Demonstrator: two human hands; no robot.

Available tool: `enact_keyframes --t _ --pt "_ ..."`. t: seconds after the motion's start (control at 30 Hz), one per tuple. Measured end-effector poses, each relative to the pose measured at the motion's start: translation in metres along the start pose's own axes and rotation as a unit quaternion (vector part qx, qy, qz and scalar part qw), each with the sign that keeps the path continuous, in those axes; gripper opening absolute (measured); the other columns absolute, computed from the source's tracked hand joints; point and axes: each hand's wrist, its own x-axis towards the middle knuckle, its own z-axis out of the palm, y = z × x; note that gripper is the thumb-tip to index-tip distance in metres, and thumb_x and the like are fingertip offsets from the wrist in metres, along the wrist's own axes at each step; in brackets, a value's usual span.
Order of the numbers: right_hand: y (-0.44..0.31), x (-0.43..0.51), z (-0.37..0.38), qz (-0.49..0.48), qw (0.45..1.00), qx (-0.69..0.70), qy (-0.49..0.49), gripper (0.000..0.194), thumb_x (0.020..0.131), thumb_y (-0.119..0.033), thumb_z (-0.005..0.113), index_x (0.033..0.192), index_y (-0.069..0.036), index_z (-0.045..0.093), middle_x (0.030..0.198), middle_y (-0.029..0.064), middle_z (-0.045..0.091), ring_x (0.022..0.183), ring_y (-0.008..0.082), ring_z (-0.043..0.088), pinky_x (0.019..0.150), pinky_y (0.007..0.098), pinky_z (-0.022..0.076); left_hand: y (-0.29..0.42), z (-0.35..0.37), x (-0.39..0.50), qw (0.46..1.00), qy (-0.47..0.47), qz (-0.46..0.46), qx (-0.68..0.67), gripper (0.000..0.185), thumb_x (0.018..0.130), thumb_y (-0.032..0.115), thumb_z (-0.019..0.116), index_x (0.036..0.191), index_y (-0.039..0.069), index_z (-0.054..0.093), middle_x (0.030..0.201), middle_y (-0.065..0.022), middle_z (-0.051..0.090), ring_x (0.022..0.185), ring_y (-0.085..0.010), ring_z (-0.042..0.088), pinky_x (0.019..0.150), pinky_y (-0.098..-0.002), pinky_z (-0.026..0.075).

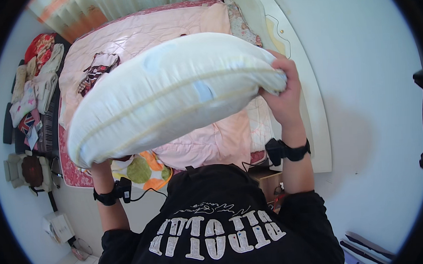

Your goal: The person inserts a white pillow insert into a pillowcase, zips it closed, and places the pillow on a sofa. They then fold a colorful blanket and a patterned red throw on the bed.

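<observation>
A plump white pillow (pixel 166 95) with yellowish piping and pale blue patches is held up in the air above the bed. My right hand (pixel 284 88) grips its right end, fingers wrapped around the corner. At the lower left end, my left hand (pixel 101 166) holds the pillow from below, its fingers mostly hidden behind the fabric. Beneath lies a pink quilt (pixel 219 142), spread over much of the bed and rumpled near its front edge.
A white headboard (pixel 303 102) stands along the right wall. Dark patterned clothing (pixel 99 69) and an orange, green and white cloth (pixel 142 171) lie on the bed. Folded textiles (pixel 47 86) cover a dark sofa at left, near a pale chair (pixel 18 170). A wooden nightstand (pixel 267 179) is close by.
</observation>
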Motion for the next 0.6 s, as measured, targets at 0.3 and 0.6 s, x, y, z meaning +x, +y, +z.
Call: enact_keyframes --t 0.3,0.6 --pt "0.109 -0.137 -0.047 0.397 0.862 -0.216 -0.231 0.019 0.086 -0.016 0.07 0.097 -0.004 0.06 0.118 0.0145 0.063 0.107 0.0272 0.061 0.086 0.0368 0.0515 0.01 0.049 -0.108 0.894 -0.433 -0.06 0.099 0.041 0.072 -0.009 0.069 0.112 0.001 0.065 0.121 -0.015 0.068 0.116 -0.0341 0.063 0.1 -0.0399 0.05" --pt "0.19 -0.217 -0.044 0.484 0.809 -0.189 -0.274 0.036 0.091 -0.028 0.064 0.114 0.0 0.061 0.104 0.0205 0.068 0.093 0.0351 0.067 0.084 0.0409 0.053 -0.108 0.049 -0.238 0.635 -0.64 -0.408 0.145 0.037 0.092 0.032 0.058 0.116 0.005 0.066 0.103 -0.0201 0.07 0.104 -0.038 0.065 0.093 -0.0455 0.05"
